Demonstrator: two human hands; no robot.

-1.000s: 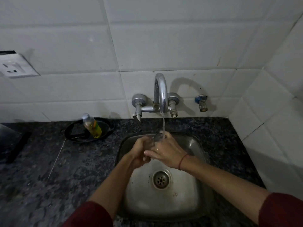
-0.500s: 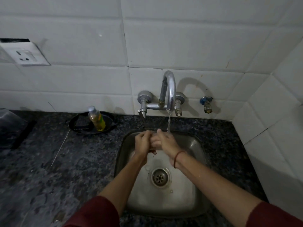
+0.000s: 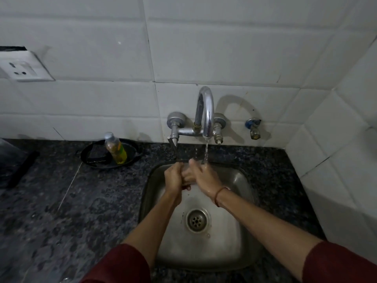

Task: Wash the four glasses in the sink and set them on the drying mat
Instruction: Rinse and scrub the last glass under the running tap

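Note:
Both my hands meet over the back of the steel sink (image 3: 247, 203), just under the tap (image 3: 206, 111). My left hand (image 3: 173, 177) is curled shut around a small clear glass (image 3: 186, 172), which is almost wholly hidden between the hands. My right hand (image 3: 205, 179) presses against it from the right, fingers tucked into the left hand's grip and thumb up. A thin stream of water (image 3: 206, 152) falls onto the right hand's knuckles. No other glass and no drying mat show in view.
The sink basin holds only its drain (image 3: 196, 220). A soap bottle (image 3: 116, 149) stands in a black dish (image 3: 91, 157) on the dark granite counter to the left. A dark object (image 3: 14, 162) lies at the far left edge. White tiled walls close in behind and right.
The hands have closed tighter together and shifted slightly left of the stream; the glass, visible between them a second ago, is now mostly covered. The view has tilted a little.

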